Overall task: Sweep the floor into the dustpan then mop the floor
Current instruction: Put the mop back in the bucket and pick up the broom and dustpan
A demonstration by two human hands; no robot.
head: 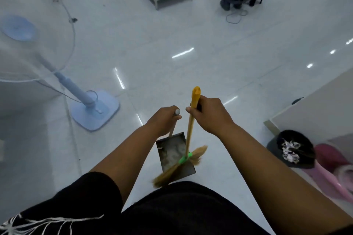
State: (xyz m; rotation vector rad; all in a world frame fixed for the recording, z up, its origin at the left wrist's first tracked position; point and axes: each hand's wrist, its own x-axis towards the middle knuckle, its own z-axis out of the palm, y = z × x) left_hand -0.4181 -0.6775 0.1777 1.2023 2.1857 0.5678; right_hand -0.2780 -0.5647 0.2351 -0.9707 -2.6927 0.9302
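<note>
Broom (189, 135) is hanging below the right grip (208, 116), which is clamping its yellow shaft near the top; it is probably feeling light, stiff-handled, soft-bristled. Left grip (164, 120) is clamping the thin handle of the dustpan (170, 155), sitting just beneath, bristles lying across it.

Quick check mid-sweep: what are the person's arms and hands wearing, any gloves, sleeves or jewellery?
No gloves: the left hand and right hand are bare, with no ring, watch or band visible. Both forearms are uncovered. A loose black sleeve covers the left upper arm; white threads hang on the black clothing below it.
</note>
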